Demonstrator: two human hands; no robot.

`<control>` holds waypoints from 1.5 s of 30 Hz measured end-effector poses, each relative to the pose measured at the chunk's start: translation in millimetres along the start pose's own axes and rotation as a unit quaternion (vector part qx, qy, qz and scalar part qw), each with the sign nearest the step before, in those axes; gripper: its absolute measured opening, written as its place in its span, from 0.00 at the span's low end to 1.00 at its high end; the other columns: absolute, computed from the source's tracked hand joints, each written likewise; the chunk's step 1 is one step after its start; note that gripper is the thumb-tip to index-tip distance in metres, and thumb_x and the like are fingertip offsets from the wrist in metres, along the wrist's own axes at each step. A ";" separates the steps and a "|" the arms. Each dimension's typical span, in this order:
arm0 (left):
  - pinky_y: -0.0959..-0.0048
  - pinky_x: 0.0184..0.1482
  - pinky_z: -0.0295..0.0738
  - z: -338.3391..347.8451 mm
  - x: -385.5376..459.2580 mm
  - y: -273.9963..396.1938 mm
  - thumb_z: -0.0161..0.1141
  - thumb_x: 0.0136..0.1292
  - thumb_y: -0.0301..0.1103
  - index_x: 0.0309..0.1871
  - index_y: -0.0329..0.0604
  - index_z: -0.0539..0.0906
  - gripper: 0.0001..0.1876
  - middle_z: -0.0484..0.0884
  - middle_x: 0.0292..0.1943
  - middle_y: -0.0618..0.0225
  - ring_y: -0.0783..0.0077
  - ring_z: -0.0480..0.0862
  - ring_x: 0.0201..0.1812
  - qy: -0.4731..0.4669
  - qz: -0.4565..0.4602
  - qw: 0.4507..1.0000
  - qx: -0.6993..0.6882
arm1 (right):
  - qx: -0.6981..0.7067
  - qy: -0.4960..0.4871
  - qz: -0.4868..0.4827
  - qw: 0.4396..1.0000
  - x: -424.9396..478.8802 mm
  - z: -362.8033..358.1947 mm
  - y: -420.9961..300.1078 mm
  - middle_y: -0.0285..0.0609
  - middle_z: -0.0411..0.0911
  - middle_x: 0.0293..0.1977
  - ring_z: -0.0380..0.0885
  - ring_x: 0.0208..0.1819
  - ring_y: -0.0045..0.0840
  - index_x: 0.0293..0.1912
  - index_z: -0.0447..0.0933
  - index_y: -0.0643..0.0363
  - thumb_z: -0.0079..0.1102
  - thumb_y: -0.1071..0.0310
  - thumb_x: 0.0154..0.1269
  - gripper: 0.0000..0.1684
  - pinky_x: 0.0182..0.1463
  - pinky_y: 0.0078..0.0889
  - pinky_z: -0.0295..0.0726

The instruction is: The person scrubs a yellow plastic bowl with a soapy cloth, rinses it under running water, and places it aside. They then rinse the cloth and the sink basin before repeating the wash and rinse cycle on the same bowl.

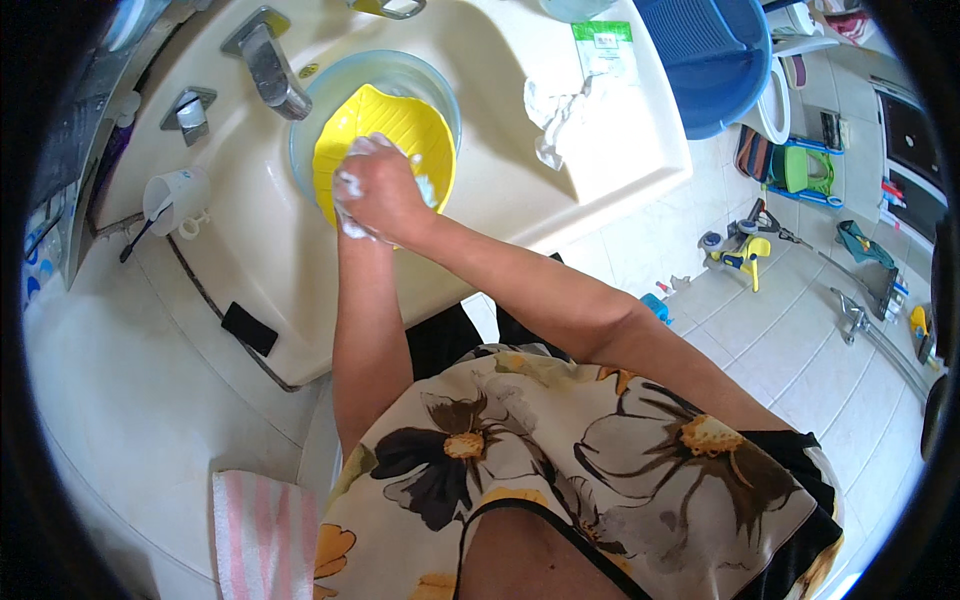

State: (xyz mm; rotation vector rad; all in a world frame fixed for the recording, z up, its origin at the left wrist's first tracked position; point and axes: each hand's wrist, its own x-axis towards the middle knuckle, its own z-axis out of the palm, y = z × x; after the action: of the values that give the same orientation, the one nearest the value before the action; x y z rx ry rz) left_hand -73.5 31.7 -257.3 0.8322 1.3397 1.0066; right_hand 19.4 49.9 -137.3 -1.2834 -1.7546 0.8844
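Note:
Both of my hands are pressed together over a yellow leaf-shaped dish [424,131], with white lather on the fingers. My right hand [386,187] lies on top, its fingers curled. Beneath it is my left hand [354,214], mostly hidden and lathered at the wrist. Whether anything is held between them cannot be seen. The dish rests over a translucent bluish basin [386,61] in the cream sink [487,150]. A patch of pale foam or light blue material shows in the dish, just right of my hands. The metal faucet [277,75] reaches towards the basin's left rim.
A crumpled white cloth or tissue [551,124] and a green-and-white packet [606,49] lie on the right counter. A white cup [180,199] stands left, near a black rectangular object [250,328]. A blue washtub [705,60] is beyond the counter; a striped towel [262,532] hangs lower left.

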 end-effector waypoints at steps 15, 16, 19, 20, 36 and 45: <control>0.58 0.59 0.71 29.5 -2.0 27.2 0.41 0.73 0.48 0.60 0.49 0.71 0.20 0.74 0.56 0.61 0.60 0.74 0.57 -0.269 0.014 0.740 -0.616 | 0.124 0.027 0.058 0.990 2.0 -8.8 5.4 0.53 0.76 0.29 0.75 0.33 0.47 0.34 0.74 0.61 0.62 0.73 0.50 0.09 0.40 0.44 0.75; 0.55 0.59 0.70 17.3 2.8 26.8 0.40 0.74 0.47 0.60 0.48 0.71 0.20 0.74 0.55 0.59 0.57 0.75 0.56 -0.307 0.026 0.765 -0.565 | 0.098 0.038 0.012 0.994 -0.9 -11.3 -7.5 0.52 0.76 0.29 0.75 0.33 0.49 0.34 0.73 0.60 0.62 0.73 0.49 0.10 0.40 0.46 0.74; 0.56 0.58 0.69 21.2 -4.7 51.7 0.40 0.75 0.46 0.55 0.46 0.71 0.17 0.74 0.50 0.59 0.58 0.75 0.52 -0.210 -0.028 0.842 -0.496 | 0.024 0.052 -0.046 0.997 7.1 -16.6 -14.6 0.52 0.75 0.28 0.75 0.35 0.51 0.34 0.72 0.59 0.62 0.73 0.47 0.12 0.41 0.50 0.73; 0.58 0.57 0.70 31.0 -12.0 66.2 0.40 0.75 0.45 0.52 0.45 0.71 0.16 0.74 0.48 0.60 0.59 0.75 0.51 -0.141 -0.064 0.863 -0.481 | 0.009 0.042 -0.011 0.999 19.2 -13.3 2.2 0.52 0.75 0.28 0.75 0.36 0.51 0.34 0.72 0.59 0.62 0.73 0.46 0.12 0.41 0.51 0.73; 0.61 0.60 0.72 14.8 -3.8 59.7 0.42 0.74 0.41 0.54 0.40 0.75 0.17 0.77 0.53 0.58 0.61 0.77 0.55 -0.068 -0.025 0.846 -0.528 | -0.001 0.012 0.034 0.999 8.5 -5.3 21.3 0.55 0.74 0.28 0.73 0.39 0.54 0.32 0.71 0.59 0.59 0.75 0.44 0.11 0.43 0.52 0.71; 0.58 0.61 0.71 6.0 -13.0 60.5 0.46 0.72 0.39 0.52 0.40 0.74 0.15 0.77 0.56 0.57 0.61 0.77 0.56 -0.003 -0.072 0.805 -0.589 | 0.124 0.041 0.165 0.977 45.7 0.5 46.9 0.50 0.74 0.31 0.76 0.35 0.37 0.34 0.71 0.60 0.59 0.77 0.50 0.10 0.40 0.39 0.76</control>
State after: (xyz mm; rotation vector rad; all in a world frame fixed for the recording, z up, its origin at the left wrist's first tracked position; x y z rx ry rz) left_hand -73.1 42.4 -196.1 -0.2248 0.5150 1.4238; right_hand 30.2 105.7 -170.0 -1.4419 -1.3363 1.1791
